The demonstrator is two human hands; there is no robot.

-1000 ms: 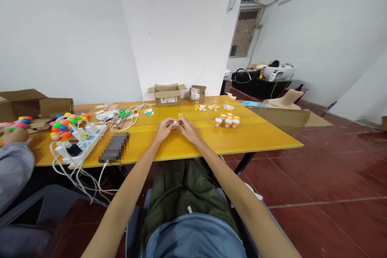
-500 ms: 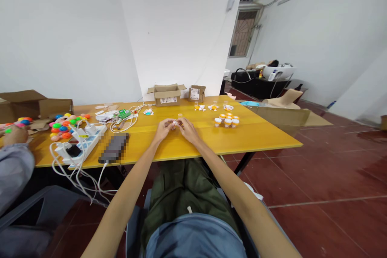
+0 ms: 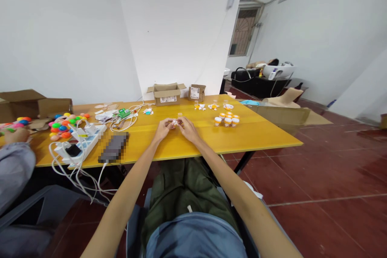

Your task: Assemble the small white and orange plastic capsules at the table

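Note:
My left hand [image 3: 163, 128] and my right hand [image 3: 186, 127] meet over the middle of the yellow table [image 3: 256, 133], fingers pinched together on a small pale toy piece [image 3: 174, 122] held between them. What the piece is exactly I cannot make out. Just beyond my fingers stands a small orange-capped item [image 3: 180, 115]. To the right sits a cluster of small orange and white toys [image 3: 226, 119], with a few more [image 3: 205, 107] behind it.
A power strip [image 3: 80, 143] with white cables and a dark phone [image 3: 114, 147] lie at my left. Coloured balls [image 3: 62, 125] and a cardboard box [image 3: 33, 105] lie further left, by another person's sleeve [image 3: 13, 165]. Two small cartons [image 3: 167, 93] stand at the table's back edge.
Almost nothing has moved. My hands stay together on the small piece, with only slight finger movement, and the view has shifted a little.

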